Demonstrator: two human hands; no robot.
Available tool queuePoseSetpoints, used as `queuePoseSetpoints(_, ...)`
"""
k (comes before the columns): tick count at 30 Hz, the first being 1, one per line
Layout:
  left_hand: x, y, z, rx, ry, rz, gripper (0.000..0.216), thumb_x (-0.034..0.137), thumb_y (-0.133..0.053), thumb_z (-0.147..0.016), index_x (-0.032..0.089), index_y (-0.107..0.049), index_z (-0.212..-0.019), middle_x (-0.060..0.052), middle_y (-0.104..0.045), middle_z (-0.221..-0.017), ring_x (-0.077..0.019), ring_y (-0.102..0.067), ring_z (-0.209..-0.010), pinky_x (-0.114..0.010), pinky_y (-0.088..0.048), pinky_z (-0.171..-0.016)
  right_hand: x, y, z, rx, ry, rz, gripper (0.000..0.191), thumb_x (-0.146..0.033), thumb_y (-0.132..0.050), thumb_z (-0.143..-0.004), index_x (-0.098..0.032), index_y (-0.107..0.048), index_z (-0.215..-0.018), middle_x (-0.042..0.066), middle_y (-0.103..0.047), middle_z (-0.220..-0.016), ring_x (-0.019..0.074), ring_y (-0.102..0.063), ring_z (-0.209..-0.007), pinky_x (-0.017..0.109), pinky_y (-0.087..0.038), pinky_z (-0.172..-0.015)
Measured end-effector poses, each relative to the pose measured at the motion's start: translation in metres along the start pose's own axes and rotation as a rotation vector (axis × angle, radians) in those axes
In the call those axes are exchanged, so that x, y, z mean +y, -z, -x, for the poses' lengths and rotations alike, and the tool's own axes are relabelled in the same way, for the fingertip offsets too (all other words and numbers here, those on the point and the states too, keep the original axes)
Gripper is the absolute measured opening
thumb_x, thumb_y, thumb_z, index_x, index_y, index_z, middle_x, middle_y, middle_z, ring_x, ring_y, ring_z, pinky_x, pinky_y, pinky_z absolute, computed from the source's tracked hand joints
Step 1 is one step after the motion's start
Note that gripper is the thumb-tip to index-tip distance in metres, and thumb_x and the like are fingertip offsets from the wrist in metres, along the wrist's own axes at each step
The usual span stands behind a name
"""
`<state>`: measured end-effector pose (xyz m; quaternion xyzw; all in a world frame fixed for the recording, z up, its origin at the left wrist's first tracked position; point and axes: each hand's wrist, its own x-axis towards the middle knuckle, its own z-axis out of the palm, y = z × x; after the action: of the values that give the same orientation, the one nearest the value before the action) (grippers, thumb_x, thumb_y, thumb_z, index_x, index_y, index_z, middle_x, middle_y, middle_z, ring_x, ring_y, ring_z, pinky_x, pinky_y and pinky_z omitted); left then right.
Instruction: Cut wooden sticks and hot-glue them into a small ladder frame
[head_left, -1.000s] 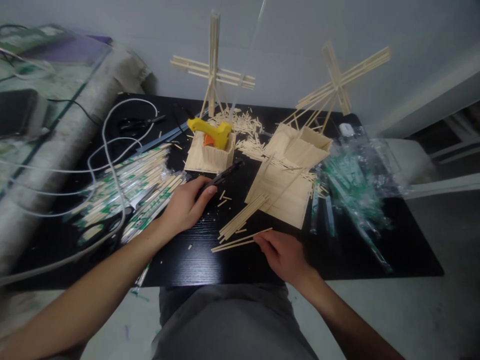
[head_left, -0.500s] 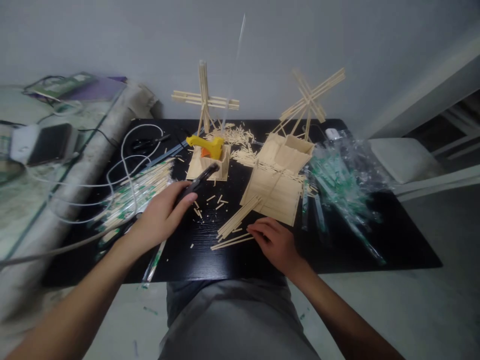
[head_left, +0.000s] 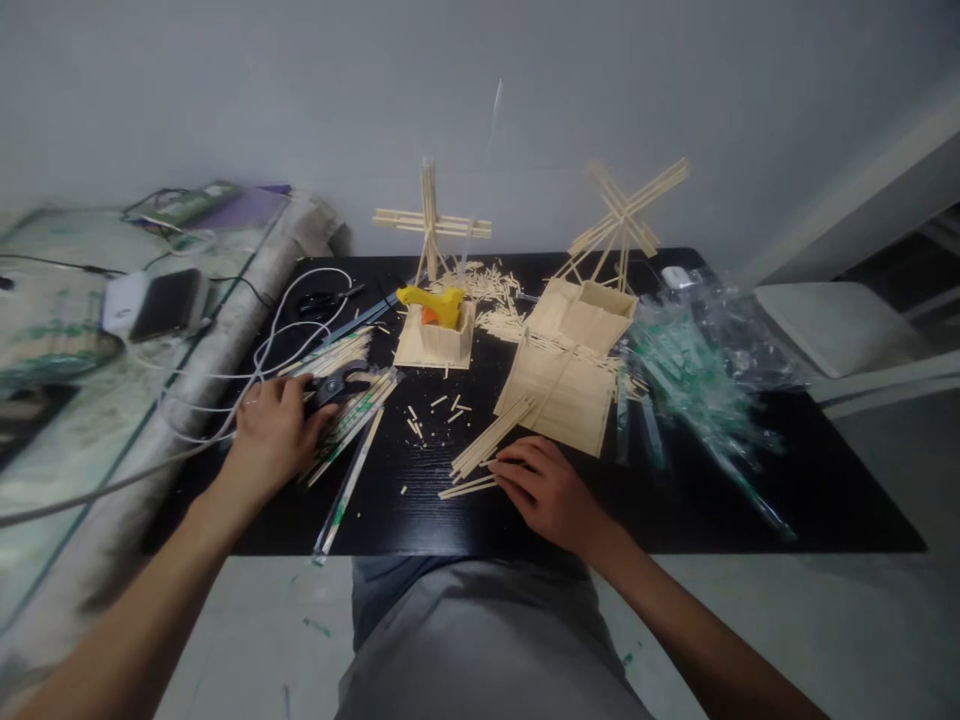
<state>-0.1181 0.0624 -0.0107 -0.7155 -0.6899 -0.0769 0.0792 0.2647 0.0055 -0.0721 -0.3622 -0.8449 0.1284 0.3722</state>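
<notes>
My left hand [head_left: 274, 425] is at the left of the table, its fingers and thumb closed around a black hand tool with a curved jaw [head_left: 341, 385]. The tool rests over plastic-wrapped packs of wooden sticks [head_left: 360, 410]. My right hand [head_left: 551, 495] is low over the table, fingertips together at the ends of a few thin wooden sticks [head_left: 469, 487]. Beside them lies a loose bundle of longer sticks [head_left: 491, 438], overlapping the flat wooden panel of the right-hand windmill-like model [head_left: 559, 390]. A yellow glue gun [head_left: 442, 305] sits in the box of the smaller model [head_left: 435, 348].
Short stick offcuts [head_left: 491, 285] are heaped at the back, with more scraps [head_left: 416, 425] in the middle. Crumpled green-and-clear wrappers [head_left: 690, 370] cover the right side. A white cable [head_left: 262, 375] loops along the left edge. Scissors [head_left: 326, 300] lie behind it.
My left hand has moved left and down with the black tool, from near the smaller model to the stick packs. My right hand stays by the thin sticks. The view has shifted slightly.
</notes>
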Motion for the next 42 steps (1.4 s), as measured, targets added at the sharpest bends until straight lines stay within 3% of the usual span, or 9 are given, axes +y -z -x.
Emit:
queuePoseSetpoints(6, -0.017, -0.015, -0.001, -0.010, 0.071, -0.011, 0.057, 0.048, -0.046, -0.099, 0.006, -0.057, -0.136, -0.030, -0.062, -0.127, -0.0485, -0.057, -0.123, -0.063, -0.047, -0.103, -0.001, 0.003, 0.000, -0.040, 0.030, 0.012, 0.016, -0.010, -0.064, -0.101, -0.017, -0.076, -0.108, 0.012, -0.073, -0.107, 0.0264, -0.064, -0.105, 0.047, -0.060, -0.094)
queuePoseSetpoints(13, -0.027, -0.030, -0.004, 0.029, 0.028, 0.133, 0.047, 0.037, -0.048, -0.099, 0.008, -0.058, -0.134, -0.027, -0.061, -0.139, -0.0406, -0.059, -0.133, -0.056, -0.044, -0.116, -0.001, 0.001, 0.000, -0.048, 0.020, 0.017, 0.020, -0.006, -0.061, -0.100, -0.017, -0.073, -0.111, 0.012, -0.072, -0.104, 0.0264, -0.064, -0.103, 0.047, -0.061, -0.091)
queuePoseSetpoints(17, -0.022, -0.016, 0.005, 0.096, -0.010, 0.241, 0.043, 0.037, -0.044, -0.101, 0.009, -0.061, -0.129, -0.028, -0.061, -0.141, -0.0389, -0.061, -0.134, -0.056, -0.047, -0.116, -0.001, 0.001, 0.002, -0.049, 0.023, 0.016, 0.023, -0.003, -0.059, -0.100, -0.015, -0.071, -0.116, 0.013, -0.072, -0.105, 0.0264, -0.064, -0.103, 0.047, -0.062, -0.090)
queuePoseSetpoints(20, -0.021, 0.003, 0.024, 0.112, -0.060, 0.314, 0.032, 0.036, -0.044, -0.104, 0.021, -0.064, -0.124, -0.015, -0.067, -0.139, -0.0283, -0.064, -0.132, -0.046, -0.049, -0.117, -0.003, 0.003, 0.002, -0.045, 0.016, -0.004, 0.021, -0.006, -0.063, -0.099, -0.014, -0.070, -0.117, 0.013, -0.072, -0.104, 0.0261, -0.064, -0.102, 0.047, -0.062, -0.089)
queuePoseSetpoints(23, -0.028, 0.016, 0.049, 0.083, -0.056, 0.366, 0.022, 0.038, -0.051, -0.102, 0.028, -0.068, -0.113, -0.004, -0.078, -0.119, -0.0250, -0.075, -0.114, -0.040, -0.057, -0.103, -0.004, 0.003, 0.001, -0.032, 0.038, -0.002, 0.022, -0.004, -0.064, -0.097, -0.016, -0.071, -0.115, 0.013, -0.071, -0.103, 0.0257, -0.065, -0.100, 0.046, -0.062, -0.086)
queuePoseSetpoints(27, -0.044, 0.019, 0.075, 0.125, 0.062, 0.301, 0.022, 0.043, -0.058, -0.099, 0.028, -0.069, -0.110, -0.004, -0.081, -0.106, -0.0270, -0.079, -0.092, -0.038, -0.061, -0.082, -0.004, 0.002, 0.000, -0.037, 0.039, -0.006, 0.021, -0.004, -0.065, -0.097, -0.017, -0.071, -0.112, 0.012, -0.071, -0.103, 0.0255, -0.066, -0.098, 0.046, -0.062, -0.085)
queuePoseSetpoints(30, -0.047, 0.017, 0.083, 0.139, 0.074, 0.309, 0.026, 0.046, -0.060, -0.097, 0.025, -0.071, -0.107, -0.006, -0.081, -0.104, -0.0285, -0.079, -0.090, -0.039, -0.061, -0.079, -0.005, 0.002, 0.000, -0.036, 0.035, -0.002, 0.021, -0.004, -0.066, -0.096, -0.017, -0.070, -0.112, 0.012, -0.072, -0.103, 0.0264, -0.066, -0.099, 0.046, -0.062, -0.085)
queuePoseSetpoints(35, -0.028, 0.011, 0.078, 0.134, 0.005, 0.405, 0.027, 0.046, -0.060, -0.097, 0.024, -0.075, -0.105, -0.006, -0.081, -0.104, -0.0262, -0.077, -0.096, -0.039, -0.061, -0.091, -0.007, 0.003, -0.002, -0.032, 0.025, 0.017, 0.017, -0.005, -0.065, -0.097, -0.016, -0.070, -0.110, 0.012, -0.071, -0.101, 0.0263, -0.065, -0.098, 0.046, -0.063, -0.085)
queuePoseSetpoints(42, 0.030, 0.004, 0.048, 0.019, -0.149, 0.646, 0.027, 0.038, -0.056, -0.103, 0.024, -0.076, -0.111, -0.006, -0.081, -0.108, -0.0218, -0.076, -0.101, -0.035, -0.061, -0.094, -0.009, 0.004, -0.007, -0.016, 0.017, 0.012, 0.018, -0.004, -0.063, -0.097, -0.014, -0.069, -0.110, 0.012, -0.071, -0.100, 0.0261, -0.066, -0.097, 0.045, -0.063, -0.085)
